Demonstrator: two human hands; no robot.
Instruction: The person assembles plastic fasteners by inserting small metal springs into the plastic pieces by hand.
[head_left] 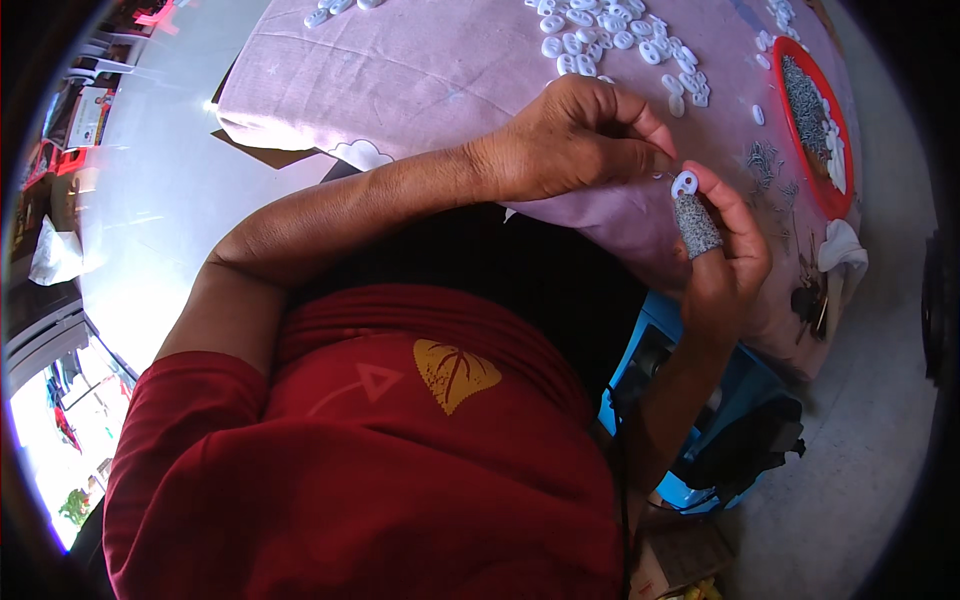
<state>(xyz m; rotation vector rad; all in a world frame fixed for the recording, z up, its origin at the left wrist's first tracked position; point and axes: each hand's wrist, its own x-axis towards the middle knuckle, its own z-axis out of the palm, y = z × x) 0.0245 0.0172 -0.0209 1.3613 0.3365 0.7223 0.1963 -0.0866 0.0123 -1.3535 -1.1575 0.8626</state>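
Between the thumb and forefinger of my right hand (735, 235) is a small white oval plastic piece (684, 184) with holes in it. A grey speckled finger sleeve (696, 226) covers the thumb of that hand. My left hand (585, 140) reaches across from the left, its thumb and forefinger pinched together just beside the white piece. Whatever sits in that pinch is too small to make out. Many similar white oval pieces (625, 40) lie scattered on the pink tablecloth (400, 70) beyond my hands.
A red bowl (848, 190) at the right holds small grey metal screws (803, 100) and white pieces. More loose screws (765, 165) lie on the cloth beside it. A white cloth (843, 248) hangs near the table's right edge, above a blue plastic container (640, 345).
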